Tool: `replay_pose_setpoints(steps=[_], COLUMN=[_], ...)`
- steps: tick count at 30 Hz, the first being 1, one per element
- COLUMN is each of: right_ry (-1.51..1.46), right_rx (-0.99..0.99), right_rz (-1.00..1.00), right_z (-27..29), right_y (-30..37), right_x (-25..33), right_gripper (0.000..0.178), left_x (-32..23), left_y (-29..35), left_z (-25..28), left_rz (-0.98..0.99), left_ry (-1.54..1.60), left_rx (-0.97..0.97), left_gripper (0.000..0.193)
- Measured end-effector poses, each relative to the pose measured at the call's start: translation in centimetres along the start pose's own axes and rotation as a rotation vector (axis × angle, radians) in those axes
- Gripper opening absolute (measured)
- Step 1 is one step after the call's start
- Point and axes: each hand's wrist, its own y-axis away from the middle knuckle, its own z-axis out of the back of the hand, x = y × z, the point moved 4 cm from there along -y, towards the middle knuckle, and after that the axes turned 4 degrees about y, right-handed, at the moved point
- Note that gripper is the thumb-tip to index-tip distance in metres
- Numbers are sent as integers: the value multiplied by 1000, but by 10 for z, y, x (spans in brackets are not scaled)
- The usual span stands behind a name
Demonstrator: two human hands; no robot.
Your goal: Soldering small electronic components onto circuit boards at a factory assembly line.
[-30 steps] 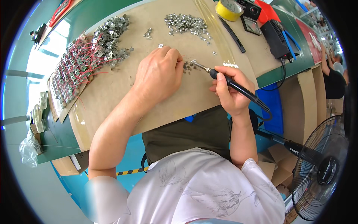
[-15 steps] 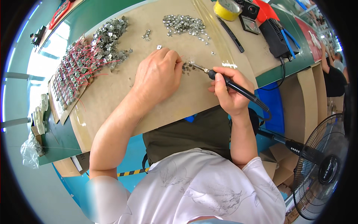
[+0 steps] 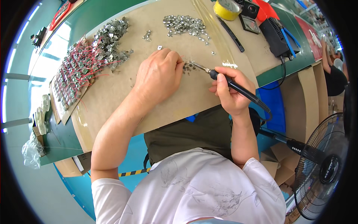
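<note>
My right hand grips a black soldering iron, its metal tip pointing left above the brown work surface. Beside that tip lies a small patch of silvery and dark bits. Close to its left, my left hand is closed in a pinch; its fingertips are turned away, so what they hold is hidden. A thin reddish end shows just past the knuckles. One small square metal piece lies beyond the left hand. Farther off is a pile of small shiny metal pieces.
At left, a heap of small parts with red wires adjoins a grey metal pile. Yellow tape, a black pen-like tool and a black soldering-iron stand sit at far right. A fan stands at lower right.
</note>
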Motion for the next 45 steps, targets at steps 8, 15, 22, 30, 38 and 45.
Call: replay_pose_setpoints(steps=[8,15,22,30,38,45], right_ry=[12,19,20,-87,-73,-76], right_rx=[-6,-5,-13,-80,-79,-56], right_rz=[20,12,57,-19,-12,-22], right_z=[-2,-1,-2,-1,-1,-2], right_y=[0,-1,-2,0,0,-1], right_x=[-3,-1,-3,1,1,0], right_gripper=[15,16,15,15,16,16], left_x=[1,1,-2,2,11,8], left_y=[1,0,0,-2,-2,-4], left_z=[-2,-1,-1,11,17,2], left_rz=[0,-29,-19,111,336,151], left_ry=[-15,-17,-11,178,355,-12], left_rx=[2,-9,13,-164,-61,95], left_gripper=[9,10,7,9,13,16])
